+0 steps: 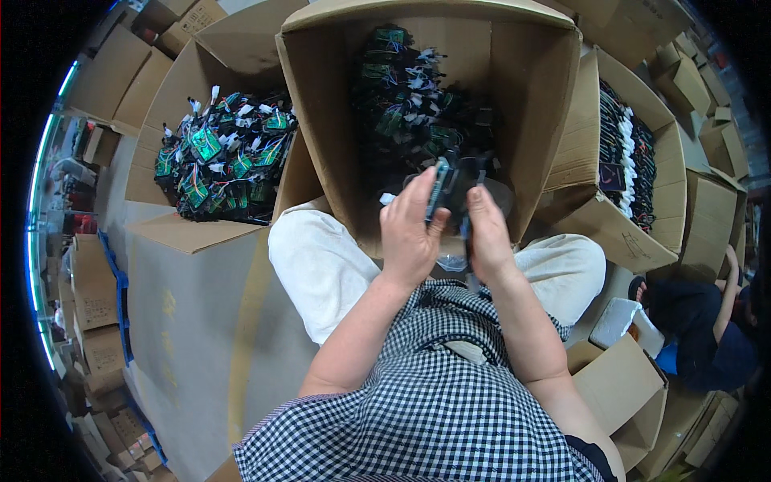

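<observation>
Where the hands meet: above the lap, at the near edge of the middle cardboard box (pixel 546 104).
Left hand (pixel 408 233): fingers closed round a narrow dark circuit board (pixel 438 189) with a bluish edge, held upright.
Right hand (pixel 487 233): fingers curled on a black part (pixel 464 193) just beside the board; whether the two pieces touch cannot be told.
Middle cardboard box: open, tilted toward the person, holding a heap of dark wired boards (pixel 409 96) with white connectors.
Left cardboard box (pixel 173 88): open, filled with green circuit boards (pixel 221 157) and black wiring.
Right cardboard box (pixel 578 136): open, black parts with white connectors packed in rows (pixel 626 153).
Clothing: checked top (pixel 434 402), pale trousers (pixel 321 265).
Floor (pixel 185 321): grey, with a yellow stripe.
Nearby: another person in dark clothes (pixel 699 337) at the right, among more cartons.
</observation>
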Action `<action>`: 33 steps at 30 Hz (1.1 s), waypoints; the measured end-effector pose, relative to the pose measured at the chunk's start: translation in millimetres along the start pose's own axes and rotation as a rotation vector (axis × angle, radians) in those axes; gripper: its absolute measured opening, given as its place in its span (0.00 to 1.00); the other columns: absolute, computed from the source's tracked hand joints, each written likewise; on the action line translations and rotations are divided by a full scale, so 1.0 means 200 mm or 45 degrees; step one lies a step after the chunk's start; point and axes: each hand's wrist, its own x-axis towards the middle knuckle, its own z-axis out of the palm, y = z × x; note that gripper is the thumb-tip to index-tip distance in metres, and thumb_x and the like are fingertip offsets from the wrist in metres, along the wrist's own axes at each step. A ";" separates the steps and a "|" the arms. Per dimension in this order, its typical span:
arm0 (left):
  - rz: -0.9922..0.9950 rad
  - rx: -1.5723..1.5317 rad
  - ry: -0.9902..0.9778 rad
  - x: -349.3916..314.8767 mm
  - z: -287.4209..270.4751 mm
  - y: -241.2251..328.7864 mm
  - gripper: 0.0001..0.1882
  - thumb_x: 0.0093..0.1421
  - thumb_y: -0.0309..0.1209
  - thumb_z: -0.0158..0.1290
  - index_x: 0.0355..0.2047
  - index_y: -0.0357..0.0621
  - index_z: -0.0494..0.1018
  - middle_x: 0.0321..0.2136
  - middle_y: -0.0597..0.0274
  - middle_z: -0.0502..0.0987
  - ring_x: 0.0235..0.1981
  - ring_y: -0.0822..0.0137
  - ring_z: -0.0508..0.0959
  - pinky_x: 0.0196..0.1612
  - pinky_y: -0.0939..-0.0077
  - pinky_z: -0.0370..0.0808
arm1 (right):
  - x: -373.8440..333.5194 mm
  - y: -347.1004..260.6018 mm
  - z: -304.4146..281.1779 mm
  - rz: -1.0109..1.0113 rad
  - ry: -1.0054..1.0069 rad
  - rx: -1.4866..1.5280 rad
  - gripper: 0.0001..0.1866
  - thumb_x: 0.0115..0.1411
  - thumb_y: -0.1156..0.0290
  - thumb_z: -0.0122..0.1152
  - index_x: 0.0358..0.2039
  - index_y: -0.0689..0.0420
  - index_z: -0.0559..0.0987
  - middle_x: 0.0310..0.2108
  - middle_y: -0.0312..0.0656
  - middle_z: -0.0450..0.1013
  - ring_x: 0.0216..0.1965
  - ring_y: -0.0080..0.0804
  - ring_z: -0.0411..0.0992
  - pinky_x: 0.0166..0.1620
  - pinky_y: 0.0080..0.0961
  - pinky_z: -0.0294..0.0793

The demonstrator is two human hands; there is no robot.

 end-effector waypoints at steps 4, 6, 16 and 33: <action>-0.010 -0.067 -0.244 -0.04 0.01 0.03 0.39 0.60 0.46 0.51 0.65 0.46 0.47 0.56 0.46 0.64 0.52 0.46 0.70 0.53 0.60 0.67 | -0.06 -0.01 0.06 0.136 -0.027 0.208 0.26 0.67 0.52 0.42 0.58 0.56 0.64 0.51 0.36 0.66 0.49 0.24 0.65 0.53 0.22 0.64; -0.163 -0.140 -0.344 -0.04 -0.03 0.03 0.38 0.60 0.42 0.53 0.65 0.46 0.48 0.56 0.46 0.64 0.52 0.48 0.70 0.54 0.62 0.67 | -0.08 -0.07 0.01 0.278 -0.201 0.248 0.26 0.68 0.54 0.42 0.60 0.56 0.62 0.52 0.36 0.66 0.49 0.24 0.67 0.51 0.21 0.67; -0.613 -0.943 -0.634 -0.05 -0.17 -0.01 0.33 0.61 0.23 0.48 0.65 0.44 0.48 0.44 0.57 0.71 0.37 0.74 0.73 0.41 0.78 0.75 | 0.13 -0.12 -0.02 -0.184 0.037 -0.752 0.46 0.52 0.54 0.65 0.63 0.64 0.55 0.61 0.50 0.54 0.53 0.42 0.66 0.52 0.32 0.68; -1.047 -1.151 -0.155 -0.10 -0.14 -0.08 0.21 0.62 0.32 0.52 0.51 0.45 0.56 0.37 0.59 0.71 0.27 0.73 0.76 0.21 0.83 0.74 | 0.27 0.11 0.11 -0.058 0.267 0.352 0.19 0.54 0.73 0.66 0.45 0.62 0.72 0.32 0.38 0.73 0.28 0.24 0.72 0.35 0.23 0.75</action>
